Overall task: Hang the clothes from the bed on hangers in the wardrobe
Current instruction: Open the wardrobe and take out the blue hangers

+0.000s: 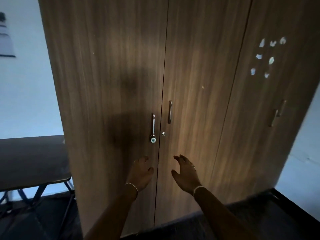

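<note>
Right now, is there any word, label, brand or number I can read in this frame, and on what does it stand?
No text here can be read.
padlock hanging from the handle: any marking is too small to read.
picture at far left: blurred, nothing legible.
sticker scraps on the wardrobe: torn white bits, no letters.

Tall brown wood-grain wardrobe (112,75), doors closed, padlock (153,139) on left handle (153,124).

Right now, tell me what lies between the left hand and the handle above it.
In the head view, a small padlock hangs low on the handle; below it only bare wardrobe door reaches the left hand.
</note>
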Available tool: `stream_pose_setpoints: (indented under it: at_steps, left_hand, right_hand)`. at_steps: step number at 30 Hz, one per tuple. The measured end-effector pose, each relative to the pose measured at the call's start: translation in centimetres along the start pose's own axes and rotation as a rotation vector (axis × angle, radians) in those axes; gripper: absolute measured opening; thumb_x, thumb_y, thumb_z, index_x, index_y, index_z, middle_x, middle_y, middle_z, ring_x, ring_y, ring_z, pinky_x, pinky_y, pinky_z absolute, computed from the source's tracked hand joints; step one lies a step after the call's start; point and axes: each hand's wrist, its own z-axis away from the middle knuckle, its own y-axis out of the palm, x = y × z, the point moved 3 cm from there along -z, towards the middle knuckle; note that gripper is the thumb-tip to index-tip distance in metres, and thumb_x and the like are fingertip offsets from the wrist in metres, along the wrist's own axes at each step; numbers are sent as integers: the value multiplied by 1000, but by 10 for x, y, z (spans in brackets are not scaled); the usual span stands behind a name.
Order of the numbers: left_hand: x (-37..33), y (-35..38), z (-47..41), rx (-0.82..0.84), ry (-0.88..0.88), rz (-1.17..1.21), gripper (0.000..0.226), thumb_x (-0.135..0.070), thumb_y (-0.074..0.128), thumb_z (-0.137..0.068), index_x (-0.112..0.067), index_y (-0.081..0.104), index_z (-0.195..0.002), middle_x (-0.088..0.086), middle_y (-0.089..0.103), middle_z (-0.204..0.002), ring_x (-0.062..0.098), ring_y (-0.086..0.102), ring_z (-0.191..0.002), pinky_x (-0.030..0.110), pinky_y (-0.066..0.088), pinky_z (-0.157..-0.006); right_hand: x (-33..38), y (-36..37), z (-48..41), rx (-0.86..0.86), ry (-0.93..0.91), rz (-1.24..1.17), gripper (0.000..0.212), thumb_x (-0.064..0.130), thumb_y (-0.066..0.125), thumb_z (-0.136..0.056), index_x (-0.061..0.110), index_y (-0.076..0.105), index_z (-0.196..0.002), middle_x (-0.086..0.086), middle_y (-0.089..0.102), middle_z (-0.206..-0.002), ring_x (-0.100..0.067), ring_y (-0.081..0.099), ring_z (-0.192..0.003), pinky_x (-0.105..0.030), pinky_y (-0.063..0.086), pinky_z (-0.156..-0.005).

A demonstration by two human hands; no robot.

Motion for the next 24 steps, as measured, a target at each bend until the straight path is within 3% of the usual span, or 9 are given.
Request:
stream_pose_setpoints:
  at_steps: [4,8,9,13,16,20,24]
  left_hand:
    - [3,11,-82,-71,47,54,41,-19,64,-78,4,63,-112,19,65,-113,35,61,-108,38,48,-94]
    - [13,22,-168,-97,40,108,39,-25,69,-77,-7,65,-112,11,68,-113,29,62,-110,31,47,-92]
    - [15,26,-190,-103,40,93,42,-28,71,-77,-10,64,-115,11,66,-116,29,60,-112,30,46,-94]
    - [18,39,-263,-115,-44,114,60,-10,72,-81,-11,48,-136,12,52,-132,29,52,-121,26,46,-91]
    - [28,53,-304,-132,-20,121,55,-13,69,-80,-17,50,-131,7,59,-126,24,56,-118,42,47,-100]
    - [26,68,-319,-137,-77,175,38,-11,65,-86,-12,52,-122,-3,60,-107,14,56,-103,28,43,-92]
    - [34,80,-322,-169,-149,193,17,-11,63,-89,-15,57,-105,1,62,-99,21,61,-100,23,46,-83]
  right_hand:
    - [-11,16,-82,-16,-39,-20,63,30,57,-92,24,30,-149,-4,24,-158,-24,23,-145,-39,24,-116]
    - [-21,35,-160,-5,-49,-39,63,30,57,-93,24,30,-149,-3,22,-158,-24,22,-145,-38,24,-117]
    - [-24,38,-179,3,-52,-39,63,29,57,-93,24,29,-149,-3,22,-158,-24,21,-145,-38,23,-117]
    - [-30,44,-243,-23,-79,-53,60,27,56,-93,22,32,-148,-4,28,-156,-24,27,-143,-36,25,-117]
    - [-32,49,-275,-32,-118,-110,57,23,56,-92,17,36,-146,-4,36,-150,-24,37,-136,-35,29,-113]
    - [-35,58,-304,-21,-195,-173,56,19,57,-92,18,38,-145,-3,37,-151,-22,37,-137,-25,25,-110]
    - [-34,61,-321,22,-284,-278,53,14,60,-90,17,45,-140,-3,43,-144,-20,41,-133,-22,26,-107]
